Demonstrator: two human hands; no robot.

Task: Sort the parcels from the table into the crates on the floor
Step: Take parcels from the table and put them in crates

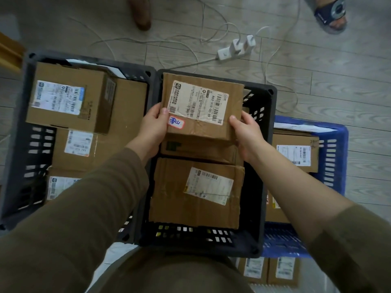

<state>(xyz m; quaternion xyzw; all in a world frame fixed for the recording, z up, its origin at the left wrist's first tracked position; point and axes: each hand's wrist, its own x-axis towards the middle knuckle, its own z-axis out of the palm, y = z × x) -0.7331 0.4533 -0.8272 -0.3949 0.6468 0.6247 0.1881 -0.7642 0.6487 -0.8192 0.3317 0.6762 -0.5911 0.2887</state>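
Observation:
A brown cardboard parcel [203, 106] with a white shipping label and a small pink sticker hangs over the far half of the middle dark crate [268, 127]. My left hand [154, 127] grips its left edge with the thumb on top. My right hand [246, 134] grips its right edge the same way. Below it in that crate lies another labelled parcel [196, 191], and a third box edge [198, 151] shows between them. The left dark crate [27, 132] holds several parcels, the top one [69, 96] at its far end. The blue crate [336, 144] on the right holds a labelled parcel [296, 151].
A white power strip [237, 47] with plugged adapters and loose cables lies on the wooden floor beyond the crates. Another person's bare foot [140, 13] and a sandalled foot [332, 14] stand at the far edge. Two small parcels [268, 271] lie near me at the bottom right.

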